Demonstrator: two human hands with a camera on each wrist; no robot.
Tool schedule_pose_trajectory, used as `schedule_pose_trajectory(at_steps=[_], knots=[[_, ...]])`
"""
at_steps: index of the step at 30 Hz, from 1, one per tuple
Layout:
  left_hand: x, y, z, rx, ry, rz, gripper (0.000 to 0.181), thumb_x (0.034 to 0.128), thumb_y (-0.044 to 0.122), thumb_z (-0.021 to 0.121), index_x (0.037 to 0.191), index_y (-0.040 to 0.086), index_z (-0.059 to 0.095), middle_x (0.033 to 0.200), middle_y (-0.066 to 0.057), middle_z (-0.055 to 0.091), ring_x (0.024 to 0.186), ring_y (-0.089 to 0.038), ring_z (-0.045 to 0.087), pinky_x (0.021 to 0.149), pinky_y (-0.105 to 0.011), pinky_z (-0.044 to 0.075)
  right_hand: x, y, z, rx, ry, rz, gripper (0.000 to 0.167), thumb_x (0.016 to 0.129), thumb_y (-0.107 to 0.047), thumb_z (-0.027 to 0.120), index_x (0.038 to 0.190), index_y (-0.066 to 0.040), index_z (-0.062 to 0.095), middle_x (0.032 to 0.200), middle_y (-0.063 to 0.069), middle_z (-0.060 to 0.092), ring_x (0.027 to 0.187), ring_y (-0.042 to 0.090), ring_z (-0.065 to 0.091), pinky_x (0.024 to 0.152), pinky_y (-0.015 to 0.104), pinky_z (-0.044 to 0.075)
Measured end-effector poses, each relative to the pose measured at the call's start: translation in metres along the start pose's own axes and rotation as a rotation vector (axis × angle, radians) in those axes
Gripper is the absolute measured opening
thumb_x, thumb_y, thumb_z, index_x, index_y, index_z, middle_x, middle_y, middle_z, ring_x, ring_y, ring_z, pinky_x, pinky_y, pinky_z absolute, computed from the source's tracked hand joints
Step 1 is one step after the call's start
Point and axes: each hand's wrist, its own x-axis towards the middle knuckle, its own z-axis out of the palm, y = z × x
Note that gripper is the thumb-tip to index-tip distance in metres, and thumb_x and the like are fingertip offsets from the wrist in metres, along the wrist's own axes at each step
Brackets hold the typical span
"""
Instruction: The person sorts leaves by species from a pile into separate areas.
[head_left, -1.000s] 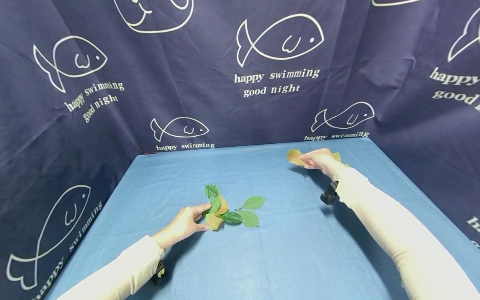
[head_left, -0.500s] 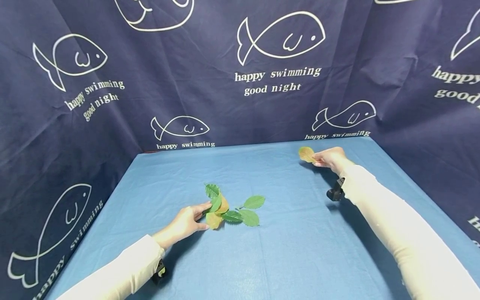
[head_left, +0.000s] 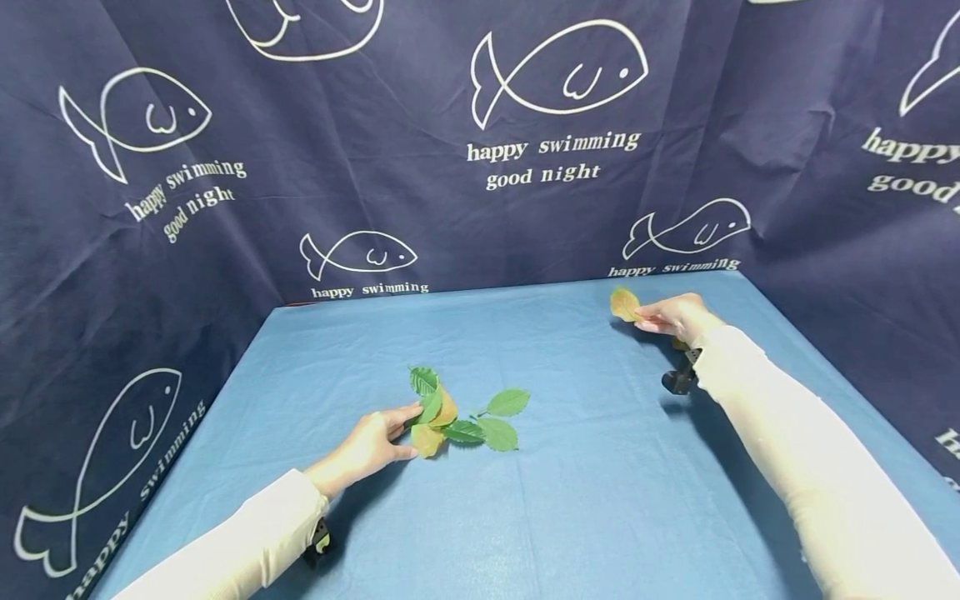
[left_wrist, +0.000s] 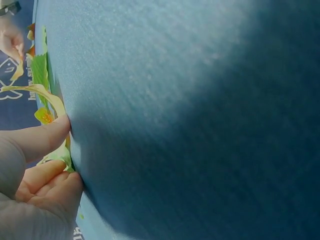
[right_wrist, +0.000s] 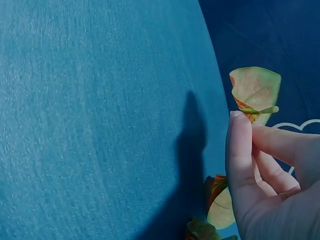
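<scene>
So in the head view, your left hand (head_left: 367,450) sits left of centre, relaxed, thumb and fingertips apart, touching a cluster of green and yellow veined leaves (head_left: 463,432) on the surface covered in light-blue cloth (head_left: 585,492). Your right hand (head_left: 681,317) is out at the upper right, pinching a rounded yellow-green leaf (head_left: 624,305) that points left. Behind it all you've got a navy fabric backdrop with white fish outlines (head_left: 420,167).

Left wrist view: your thumb touches a curled yellow leaf (left_wrist: 54,97) at the left edge, and your fingertips meet a pale-green leaf (left_wrist: 59,156) just below.

Right wrist view: your thumb and index finger grip the rounded leaf by its stem end, right of centre. A yellow-green leaf with reddish edges (right_wrist: 222,209) and a dark-green leaf (right_wrist: 199,231) show down at the bottom, near your hand.
</scene>
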Motion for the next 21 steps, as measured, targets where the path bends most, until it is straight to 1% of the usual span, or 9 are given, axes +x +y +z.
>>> schedule_pose_trajectory(at_steps=[3,7,12,14,16,18,21], knots=[[-0.001,0.0,0.001,0.004,-0.006,-0.003,0.068,0.0788,0.002,0.077,0.141,0.004,0.05,0.15,-0.014,0.042,0.134,-0.034,0.045,0.106,-0.04,0.047,0.0,0.001,0.0,0.008,0.006,0.036,0.014,0.087,0.015,0.058,0.08,0.003,0.055,0.058,0.009,0.066,0.055,0.016,0.069,0.068,0.025,0.063],[0.0,0.0,0.001,0.003,-0.014,-0.005,0.068,0.0791,0.002,0.077,0.142,0.005,0.049,0.151,-0.014,0.042,0.134,-0.034,0.045,0.107,-0.04,0.047,0.0,0.002,0.0,0.019,0.053,0.058,0.017,0.087,0.015,0.057,0.078,0.002,0.053,0.055,0.009,0.066,0.053,0.016,0.068,0.067,0.025,0.063],[0.001,-0.001,0.0,-0.004,-0.004,-0.01,0.069,0.0788,0.002,0.077,0.142,0.005,0.049,0.151,-0.013,0.042,0.134,-0.034,0.045,0.107,-0.041,0.047,0.0,-0.002,0.001,-0.009,0.1,0.062,0.015,0.086,0.014,0.06,0.083,0.001,0.052,0.056,0.006,0.065,0.054,0.014,0.068,0.067,0.023,0.063],[0.001,-0.001,-0.001,-0.007,-0.005,-0.009,0.069,0.0787,0.001,0.077,0.142,0.005,0.049,0.151,-0.014,0.041,0.135,-0.034,0.044,0.107,-0.041,0.046,-0.002,-0.005,-0.001,-0.015,0.101,0.076,0.016,0.086,0.013,0.061,0.085,0.001,0.052,0.057,0.006,0.065,0.056,0.014,0.069,0.068,0.023,0.063],[0.001,-0.001,-0.001,-0.002,-0.008,-0.004,0.069,0.0788,0.001,0.077,0.142,0.004,0.049,0.151,-0.014,0.041,0.135,-0.034,0.043,0.107,-0.041,0.046,-0.005,-0.008,-0.005,-0.022,0.071,0.083,0.014,0.087,0.011,0.061,0.084,0.0,0.053,0.06,0.006,0.066,0.058,0.014,0.07,0.069,0.023,0.062],[0.0,-0.001,-0.001,0.003,-0.012,-0.002,0.069,0.0789,0.002,0.077,0.142,0.004,0.049,0.151,-0.014,0.041,0.135,-0.034,0.044,0.107,-0.04,0.046,-0.009,-0.011,-0.009,-0.039,0.024,0.089,0.014,0.089,0.009,0.06,0.081,-0.002,0.056,0.062,0.006,0.067,0.06,0.013,0.07,0.07,0.022,0.062],[0.001,-0.001,-0.001,0.008,-0.013,-0.005,0.069,0.0792,0.002,0.077,0.142,0.005,0.049,0.151,-0.013,0.041,0.134,-0.034,0.045,0.106,-0.04,0.047,-0.014,-0.015,-0.018,-0.032,-0.062,0.09,0.021,0.092,0.004,0.057,0.073,-0.005,0.061,0.064,0.005,0.069,0.062,0.011,0.071,0.073,0.02,0.061]])
